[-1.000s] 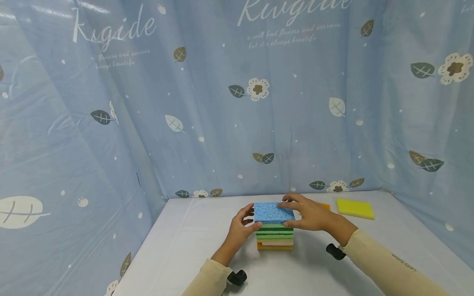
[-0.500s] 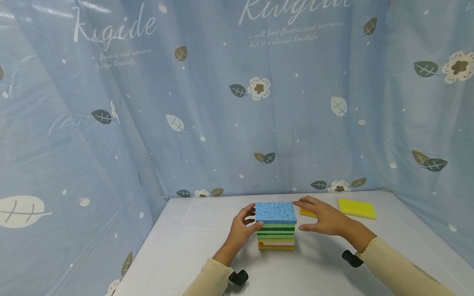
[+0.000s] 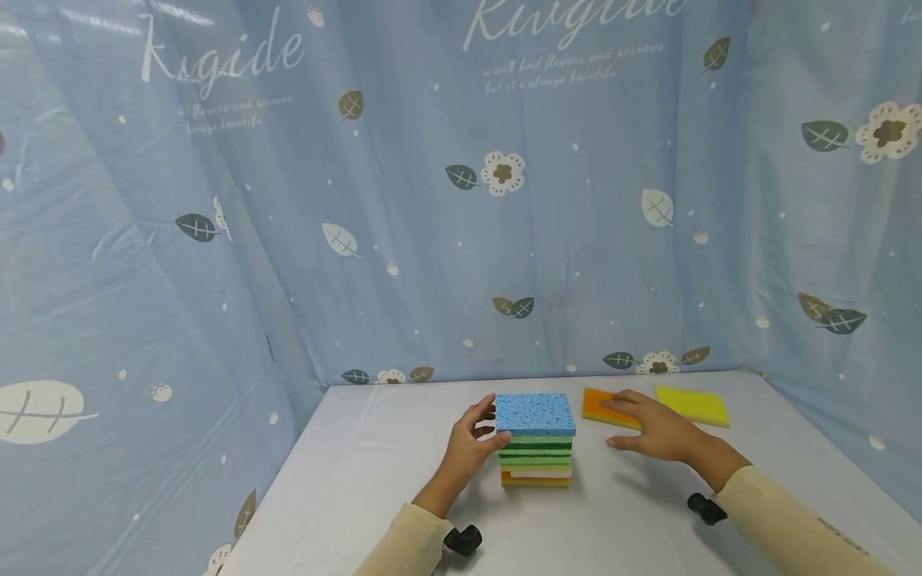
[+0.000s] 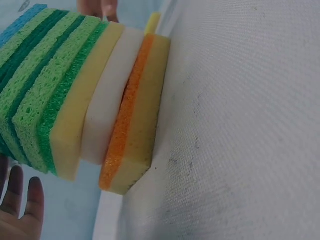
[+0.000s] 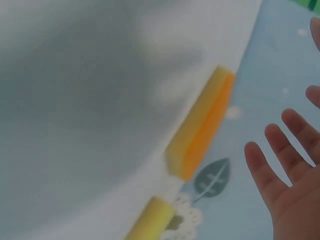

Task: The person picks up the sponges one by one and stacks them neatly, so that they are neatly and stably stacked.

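A stack of sponges stands on the white table, with a blue sponge on top and green, white, yellow and orange layers below. My left hand rests against the stack's left side, thumb by the top layers, fingers loosely extended. My right hand is flat and spread over the near end of an orange-and-yellow sponge lying right of the stack. In the right wrist view the right hand shows spread fingers, apart from that sponge. Contact cannot be told.
A yellow sponge lies at the back right of the table, also seen in the right wrist view. A blue flowered curtain closes the back and both sides. Bare tabletop lies left of and in front of the stack.
My right hand let go of the blue sponge on the stack and moved right, over the orange sponge. The left hand stayed at the stack's left side.
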`<state>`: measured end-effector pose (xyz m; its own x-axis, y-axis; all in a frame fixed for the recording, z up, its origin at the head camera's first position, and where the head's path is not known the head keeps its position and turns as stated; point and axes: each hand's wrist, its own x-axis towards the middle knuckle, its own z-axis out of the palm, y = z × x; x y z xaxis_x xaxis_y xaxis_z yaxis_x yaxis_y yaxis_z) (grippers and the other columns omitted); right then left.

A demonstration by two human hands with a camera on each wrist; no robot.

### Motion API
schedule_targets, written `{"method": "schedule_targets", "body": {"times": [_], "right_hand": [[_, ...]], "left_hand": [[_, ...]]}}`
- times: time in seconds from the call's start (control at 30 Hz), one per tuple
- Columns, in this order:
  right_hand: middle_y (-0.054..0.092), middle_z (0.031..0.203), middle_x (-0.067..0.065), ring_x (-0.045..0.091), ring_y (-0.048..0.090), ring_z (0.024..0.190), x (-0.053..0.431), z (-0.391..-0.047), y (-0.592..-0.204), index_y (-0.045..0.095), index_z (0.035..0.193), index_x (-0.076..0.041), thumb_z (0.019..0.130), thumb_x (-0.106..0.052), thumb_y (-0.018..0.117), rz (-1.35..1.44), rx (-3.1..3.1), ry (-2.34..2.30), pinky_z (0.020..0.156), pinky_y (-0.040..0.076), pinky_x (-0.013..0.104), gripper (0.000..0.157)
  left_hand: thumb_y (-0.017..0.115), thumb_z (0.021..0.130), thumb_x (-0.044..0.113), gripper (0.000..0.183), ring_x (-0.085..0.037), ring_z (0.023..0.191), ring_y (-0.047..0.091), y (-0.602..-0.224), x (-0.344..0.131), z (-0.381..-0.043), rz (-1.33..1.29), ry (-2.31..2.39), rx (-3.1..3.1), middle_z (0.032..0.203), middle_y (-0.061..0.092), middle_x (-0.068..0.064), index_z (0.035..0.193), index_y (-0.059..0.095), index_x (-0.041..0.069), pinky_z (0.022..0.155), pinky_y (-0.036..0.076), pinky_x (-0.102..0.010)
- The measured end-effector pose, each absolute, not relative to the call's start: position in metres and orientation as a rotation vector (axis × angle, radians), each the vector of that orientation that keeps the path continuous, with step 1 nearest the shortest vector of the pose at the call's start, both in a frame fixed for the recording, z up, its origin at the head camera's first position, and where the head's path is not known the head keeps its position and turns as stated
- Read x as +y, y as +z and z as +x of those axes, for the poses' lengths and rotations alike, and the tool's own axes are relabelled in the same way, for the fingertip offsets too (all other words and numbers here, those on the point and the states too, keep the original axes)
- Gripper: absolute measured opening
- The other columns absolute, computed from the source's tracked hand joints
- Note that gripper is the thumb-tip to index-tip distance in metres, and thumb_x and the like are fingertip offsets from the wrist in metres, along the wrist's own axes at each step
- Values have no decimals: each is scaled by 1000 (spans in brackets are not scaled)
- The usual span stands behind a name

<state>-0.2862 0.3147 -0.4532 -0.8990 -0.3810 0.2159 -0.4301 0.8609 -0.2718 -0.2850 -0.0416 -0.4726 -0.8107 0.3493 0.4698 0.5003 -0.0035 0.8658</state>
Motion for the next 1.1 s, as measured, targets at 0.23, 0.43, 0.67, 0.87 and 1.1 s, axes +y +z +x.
{"method": "schedule_targets", "body": {"times": [0.23,0.43,0.67,0.87,1.1], "right_hand": [[48,136,18,41,48,119,333,-299,-466,59,135,-10,85,-49,71,533,-2891,461,95,40,63,65],[50,133,17,37,50,114,340,-312,-472,60,135,-13,84,-52,71,462,-2940,397,92,43,62,65],[51,131,17,35,50,112,341,-328,-480,58,137,-13,83,-55,71,406,-2994,363,95,43,59,69],[51,126,17,34,49,106,338,-337,-481,59,136,-11,81,-51,74,370,-3005,355,93,44,58,69],[52,123,16,35,49,106,340,-348,-484,62,132,-10,80,-45,78,374,-2986,373,93,44,58,65]], "left_hand": [[76,87,24,68,-33,117,48,-495,-39,-300,-874,-1913,-2127,127,51,-9,146,44,13,97,43,-53],[78,85,29,68,-26,116,49,-493,-40,-299,-861,-1905,-2130,126,53,-5,145,46,18,98,44,-49],[78,85,28,68,-25,116,49,-497,-41,-303,-853,-1902,-2139,126,53,-4,145,47,21,98,44,-49],[77,86,22,67,-27,118,48,-497,-41,-303,-850,-1922,-2140,127,52,-6,145,46,18,99,42,-52],[77,86,19,71,-34,118,47,-480,-41,-290,-873,-1956,-2149,127,51,-10,146,42,6,98,38,-60]]}}
